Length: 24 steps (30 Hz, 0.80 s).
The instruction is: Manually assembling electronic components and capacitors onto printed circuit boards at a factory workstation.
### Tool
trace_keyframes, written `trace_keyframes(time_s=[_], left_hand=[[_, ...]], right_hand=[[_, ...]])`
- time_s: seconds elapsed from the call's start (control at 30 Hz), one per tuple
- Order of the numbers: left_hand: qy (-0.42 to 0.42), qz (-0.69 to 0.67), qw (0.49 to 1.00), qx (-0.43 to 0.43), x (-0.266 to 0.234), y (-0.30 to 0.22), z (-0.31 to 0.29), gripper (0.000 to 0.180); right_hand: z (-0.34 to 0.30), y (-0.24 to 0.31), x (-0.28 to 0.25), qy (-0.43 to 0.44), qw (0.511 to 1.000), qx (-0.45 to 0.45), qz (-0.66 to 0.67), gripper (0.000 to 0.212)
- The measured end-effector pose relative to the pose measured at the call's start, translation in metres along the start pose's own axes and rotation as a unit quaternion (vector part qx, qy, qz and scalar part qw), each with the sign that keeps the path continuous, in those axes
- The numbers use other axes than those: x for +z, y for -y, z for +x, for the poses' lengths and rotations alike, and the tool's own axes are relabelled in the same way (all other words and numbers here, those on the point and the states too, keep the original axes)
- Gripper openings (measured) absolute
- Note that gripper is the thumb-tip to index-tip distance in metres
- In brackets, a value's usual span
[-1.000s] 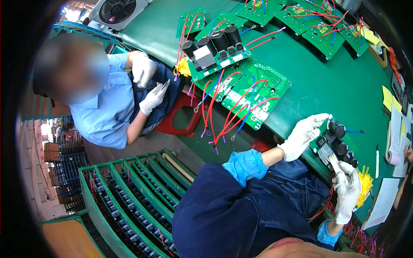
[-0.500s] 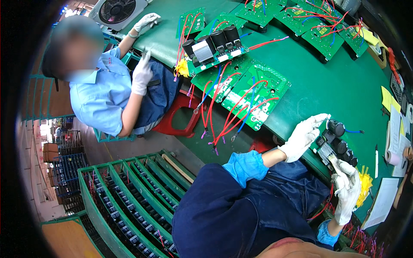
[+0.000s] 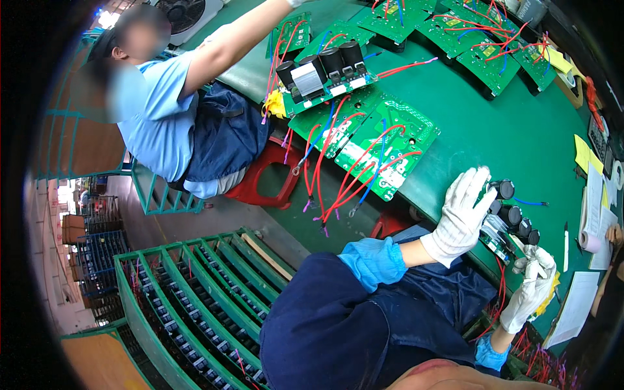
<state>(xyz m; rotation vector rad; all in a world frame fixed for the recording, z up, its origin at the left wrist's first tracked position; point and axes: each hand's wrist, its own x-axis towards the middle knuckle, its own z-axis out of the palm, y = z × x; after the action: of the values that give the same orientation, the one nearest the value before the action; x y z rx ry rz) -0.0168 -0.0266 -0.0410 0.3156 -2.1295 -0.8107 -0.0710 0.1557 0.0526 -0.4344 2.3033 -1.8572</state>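
Co-worker's arm (image 3: 240,36) now stretches over counter (image 3: 520,130). Both hands unmoved: left hand (image 3: 460,218) flat on circuit board (image 3: 506,224), right hand (image 3: 534,286) curled at its near end; board's long axis runs between them.

Circuit board (image 3: 506,224): green, w/ row of black round capacitors on top, red and blue wires trailing off. Lies tilted at near edge of green table (image 3: 520,130), partly covered by gloved left hand (image 3: 463,214) resting flat on it; gloved right hand (image 3: 534,283) grips its lower end. Underside not visible.
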Motion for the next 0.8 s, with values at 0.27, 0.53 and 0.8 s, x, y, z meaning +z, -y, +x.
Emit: trace_keyframes(time_s=[0.27, 0.53, 0.8], left_hand=[[-0.011, -0.152, 0.988, -0.004, -0.04, -0.001, 0.005, 0.041], [-0.131, -0.046, 0.966, 0.217, -0.17, 0.007, 0.022, 0.01], [-0.302, -0.282, 0.879, -0.238, -0.271, 0.086, 0.039, 0.044]], right_hand=[[0.003, 0.001, 0.008, -0.032, 0.998, -0.035, -0.03, 0.039], [0.011, 0.009, 0.02, -0.033, 0.997, -0.041, -0.064, 0.038], [0.013, 0.005, 0.022, -0.004, 0.997, -0.051, -0.057, 0.038]])
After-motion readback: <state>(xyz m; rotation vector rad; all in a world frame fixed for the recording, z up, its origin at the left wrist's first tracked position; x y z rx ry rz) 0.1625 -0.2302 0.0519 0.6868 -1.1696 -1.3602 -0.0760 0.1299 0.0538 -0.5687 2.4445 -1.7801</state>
